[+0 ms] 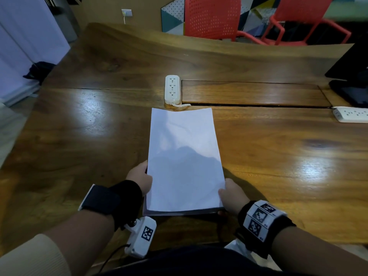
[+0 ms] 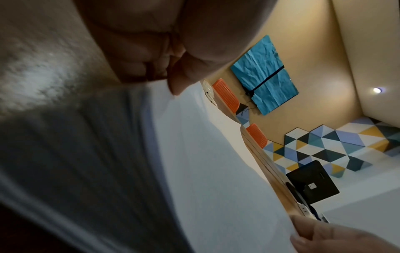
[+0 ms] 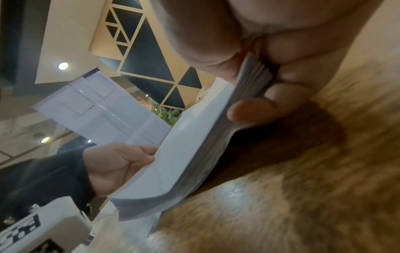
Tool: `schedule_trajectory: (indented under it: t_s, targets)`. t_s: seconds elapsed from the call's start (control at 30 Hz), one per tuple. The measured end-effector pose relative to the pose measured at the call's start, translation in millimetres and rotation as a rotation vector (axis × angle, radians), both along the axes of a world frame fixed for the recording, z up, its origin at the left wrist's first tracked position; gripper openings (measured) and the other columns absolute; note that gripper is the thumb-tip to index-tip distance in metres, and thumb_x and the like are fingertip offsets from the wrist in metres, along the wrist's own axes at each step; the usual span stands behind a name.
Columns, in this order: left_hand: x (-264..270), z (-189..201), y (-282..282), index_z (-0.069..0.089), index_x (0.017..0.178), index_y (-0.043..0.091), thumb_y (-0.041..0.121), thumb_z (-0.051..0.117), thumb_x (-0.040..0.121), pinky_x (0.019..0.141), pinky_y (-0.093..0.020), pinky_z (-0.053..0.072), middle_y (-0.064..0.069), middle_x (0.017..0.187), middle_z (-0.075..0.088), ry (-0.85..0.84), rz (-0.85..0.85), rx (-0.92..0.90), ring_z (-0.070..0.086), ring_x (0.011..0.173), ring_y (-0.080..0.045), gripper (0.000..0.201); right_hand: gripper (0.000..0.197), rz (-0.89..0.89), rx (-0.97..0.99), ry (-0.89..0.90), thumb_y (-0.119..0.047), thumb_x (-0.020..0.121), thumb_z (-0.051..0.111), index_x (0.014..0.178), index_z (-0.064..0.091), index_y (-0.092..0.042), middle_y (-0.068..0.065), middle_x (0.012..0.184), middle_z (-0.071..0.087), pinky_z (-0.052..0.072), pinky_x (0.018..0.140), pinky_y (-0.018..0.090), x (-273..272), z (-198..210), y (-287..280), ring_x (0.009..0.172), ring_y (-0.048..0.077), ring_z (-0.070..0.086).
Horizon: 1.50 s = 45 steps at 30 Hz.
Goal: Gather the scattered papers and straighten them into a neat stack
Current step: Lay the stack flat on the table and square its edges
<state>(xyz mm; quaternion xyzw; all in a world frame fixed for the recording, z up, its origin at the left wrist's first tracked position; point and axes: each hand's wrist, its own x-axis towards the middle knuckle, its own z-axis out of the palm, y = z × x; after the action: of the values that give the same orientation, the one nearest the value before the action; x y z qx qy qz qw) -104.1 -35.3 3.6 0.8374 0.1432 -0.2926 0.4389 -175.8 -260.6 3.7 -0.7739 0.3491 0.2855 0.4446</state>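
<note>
Between both hands [image 1: 139, 179] [image 1: 232, 196], stacked papers [image 1: 184, 160]

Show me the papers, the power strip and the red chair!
papers [image 1: 183, 156], head view, middle of the top sheet.
power strip [image 1: 172, 88], head view, middle of its white body.
red chair [image 1: 213, 16], head view, middle of its dotted backrest.

Matt white paper stack [image 1: 184, 156] (smooth) — glossy wooden table [image 1: 278, 156].
</note>
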Motion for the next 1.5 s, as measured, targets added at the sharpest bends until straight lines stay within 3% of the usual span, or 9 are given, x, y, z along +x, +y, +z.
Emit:
schedule_trajectory:
  t_s: [0.13, 0.27, 0.4, 0.6, 0.9, 1.2, 1.3, 1.4, 1.5]
  targets:
    - [7.6, 3.6, -4.8, 0.048, 0.131, 0.022, -0.007, 0.036, 0.087, 0.070, -0.026, 0.044, -0.005, 0.126, 0.059, -0.044, -0.037, 0.047, 0.053, 0.093, -0.022, 0.054, 0.022, 0.048, -0.097, -0.056, -0.008, 0.095, 0.033, 0.115, 0.042, -0.014, 0.010, 0.112, 0.048, 0.052, 0.050, 0.031, 7.2, 1.3, 2.5, 0.094, 0.030, 0.053]
    - [13.7, 2.7, -5.1, 0.049, 0.130, 0.022, -0.006, 0.036, 0.087, 0.076, -0.026, 0.042, -0.005, 0.127, 0.058, -0.040, -0.058, 0.089, 0.051, 0.094, -0.022, 0.053, 0.034, 0.132, -0.170, -0.098, -0.001, 0.091, 0.040, 0.122, 0.044, -0.013, 0.006, 0.105, 0.048, 0.057, 0.077, 0.045, 11.0, 0.4, 1.6, 0.102, 0.033, 0.054]
    - [15.6, 2.3, -3.5, 0.046, 0.134, 0.022, -0.005, 0.035, 0.087, 0.080, -0.030, 0.045, -0.005, 0.133, 0.055, -0.020, -0.071, 0.104, 0.053, 0.105, -0.025, 0.055, 0.033, 0.190, -0.245, -0.159, -0.008, 0.095, 0.032, 0.118, 0.054, -0.014, 0.010, 0.111, 0.060, 0.049, 0.083, 0.037, 11.8, -2.6, -4.2, 0.096, 0.027, 0.054]
    - [13.1, 7.4, -3.1, 0.056, 0.119, 0.012, 0.003, 0.038, 0.089, 0.074, -0.030, 0.043, -0.010, 0.121, 0.060, 0.002, -0.083, 0.133, 0.055, 0.092, -0.024, 0.036, 0.032, 0.296, -0.347, -0.112, -0.019, 0.095, 0.035, 0.117, 0.057, -0.014, 0.007, 0.116, 0.060, 0.044, 0.088, 0.034, 13.1, -4.2, -16.7, 0.103, 0.022, 0.053]
    - [12.3, 12.7, -1.8, 0.058, 0.117, 0.009, 0.004, 0.040, 0.089, 0.076, -0.031, 0.045, -0.010, 0.120, 0.061, 0.022, -0.110, 0.171, 0.053, 0.090, -0.022, 0.034, 0.035, 0.298, -0.358, -0.158, -0.016, 0.093, 0.036, 0.119, 0.060, -0.017, 0.005, 0.116, 0.062, 0.048, 0.090, 0.039, 9.4, -9.4, -12.7, 0.103, 0.022, 0.054]
    - [11.4, 13.4, -0.8, 0.057, 0.121, 0.010, -0.003, 0.037, 0.088, 0.081, -0.034, 0.050, -0.012, 0.123, 0.061, 0.039, -0.105, 0.165, 0.053, 0.093, -0.023, 0.040, 0.038, 0.325, -0.311, -0.142, -0.012, 0.093, 0.033, 0.121, 0.058, -0.017, 0.007, 0.119, 0.060, 0.041, 0.076, 0.029, 9.9, -7.3, -13.3, 0.100, 0.022, 0.054]
    - [7.7, 14.3, -1.7, 0.055, 0.123, 0.011, -0.003, 0.036, 0.089, 0.086, -0.037, 0.051, -0.012, 0.125, 0.060, 0.040, -0.077, 0.144, 0.054, 0.097, -0.025, 0.041, 0.039, 0.327, -0.273, -0.133, -0.010, 0.093, 0.033, 0.122, 0.058, -0.018, 0.008, 0.121, 0.058, 0.043, 0.079, 0.031, 9.1, -6.8, -14.8, 0.102, 0.022, 0.052]
    - [3.1, 16.9, -3.5, 0.052, 0.126, 0.012, -0.002, 0.037, 0.090, 0.083, -0.034, 0.048, -0.011, 0.129, 0.057, 0.038, -0.075, 0.152, 0.054, 0.108, -0.028, 0.041, 0.041, 0.340, -0.262, -0.117, -0.009, 0.092, 0.033, 0.124, 0.056, -0.019, 0.007, 0.124, 0.056, 0.046, 0.085, 0.034, 8.6, -2.6, -13.8, 0.105, 0.022, 0.051]
    - [1.9, 15.1, -0.1, 0.051, 0.126, 0.015, 0.000, 0.043, 0.089, 0.078, -0.030, 0.049, -0.008, 0.128, 0.057, 0.032, -0.116, 0.129, 0.052, 0.098, -0.020, 0.041, 0.044, 0.376, -0.233, -0.115, -0.008, 0.089, 0.042, 0.130, 0.050, -0.022, 0.006, 0.127, 0.056, 0.045, 0.083, 0.031, 6.3, 4.3, -16.2, 0.107, 0.021, 0.050]
